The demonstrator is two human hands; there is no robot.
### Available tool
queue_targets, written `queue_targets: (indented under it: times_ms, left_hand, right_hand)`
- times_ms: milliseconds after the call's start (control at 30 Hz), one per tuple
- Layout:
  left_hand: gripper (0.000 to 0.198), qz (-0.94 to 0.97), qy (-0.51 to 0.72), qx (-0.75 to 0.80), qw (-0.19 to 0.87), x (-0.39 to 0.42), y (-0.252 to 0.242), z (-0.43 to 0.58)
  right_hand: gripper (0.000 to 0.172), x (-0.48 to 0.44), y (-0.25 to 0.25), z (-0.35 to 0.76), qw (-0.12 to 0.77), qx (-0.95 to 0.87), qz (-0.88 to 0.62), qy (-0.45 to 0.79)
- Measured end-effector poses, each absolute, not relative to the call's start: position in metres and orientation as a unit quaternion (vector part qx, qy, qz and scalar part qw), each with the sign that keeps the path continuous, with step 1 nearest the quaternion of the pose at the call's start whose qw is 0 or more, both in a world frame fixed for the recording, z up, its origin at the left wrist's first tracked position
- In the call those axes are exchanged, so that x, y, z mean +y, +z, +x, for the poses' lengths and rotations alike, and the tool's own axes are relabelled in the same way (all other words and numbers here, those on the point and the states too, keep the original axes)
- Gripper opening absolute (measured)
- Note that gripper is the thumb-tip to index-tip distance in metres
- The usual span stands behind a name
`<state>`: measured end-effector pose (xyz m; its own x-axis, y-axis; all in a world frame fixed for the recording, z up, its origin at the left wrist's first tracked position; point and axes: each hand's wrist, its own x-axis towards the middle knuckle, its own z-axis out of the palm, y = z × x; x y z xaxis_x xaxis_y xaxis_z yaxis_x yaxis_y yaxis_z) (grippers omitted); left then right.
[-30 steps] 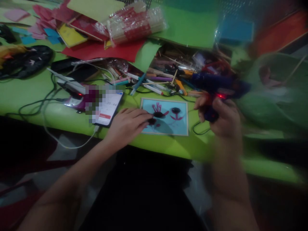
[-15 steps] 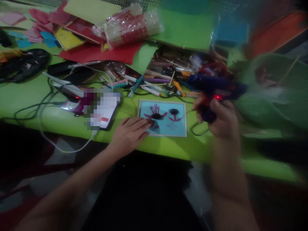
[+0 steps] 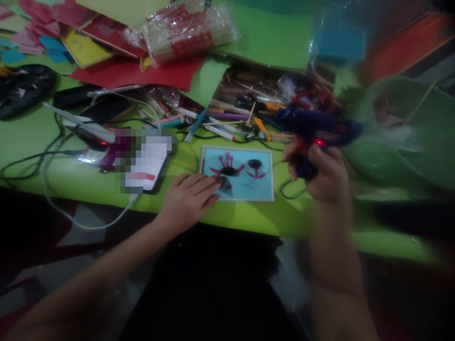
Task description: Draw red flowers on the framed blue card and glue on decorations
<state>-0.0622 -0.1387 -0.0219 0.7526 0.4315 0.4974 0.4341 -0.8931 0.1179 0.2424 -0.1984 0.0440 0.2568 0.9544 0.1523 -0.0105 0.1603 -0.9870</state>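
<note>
A blue card with a pale border lies near the table's front edge, bearing flower shapes of dark oval pieces and red petals. My left hand rests over the card's left side, fingers stretched out, fingertips touching its lower left part by a dark spot. What lies beneath those fingertips is hidden. To the right of the card, my right hand grips a dark blue glue gun by its handle, above the table. A red light glows on the gun, whose nozzle points left.
Left of the card lie a phone on a white cable and a purple device. Behind are scattered pens and sticks, red paper and wrapped sticks. A green basin stands at right.
The view has shifted slightly, so most things sit a little further left. Both hands keep nearly the same pose, the left on the card and the right around the glue gun.
</note>
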Motion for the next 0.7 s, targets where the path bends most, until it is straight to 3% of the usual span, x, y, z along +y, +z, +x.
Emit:
queue_targets:
  times_ms: [200,333,700]
  left_hand:
    - [0.044,-0.918,-0.293,-0.262,-0.056,-0.1411,-0.0185,-0.0688]
    - [0.036,-0.895,-0.338,-0.285,-0.059,-0.1423,-0.0185,-0.0710]
    - [0.029,-0.932,-0.277,-0.231,-0.032,-0.1399,-0.0211,-0.0670]
  right_hand:
    - [0.033,-0.1989,0.0452,0.2410,0.617,-0.464,-0.491,0.404]
    - [0.030,-0.2000,0.0469,0.2398,0.619,-0.462,-0.487,0.407]
    - [0.036,-0.2001,0.0494,0.2409,0.617,-0.458,-0.497,0.403]
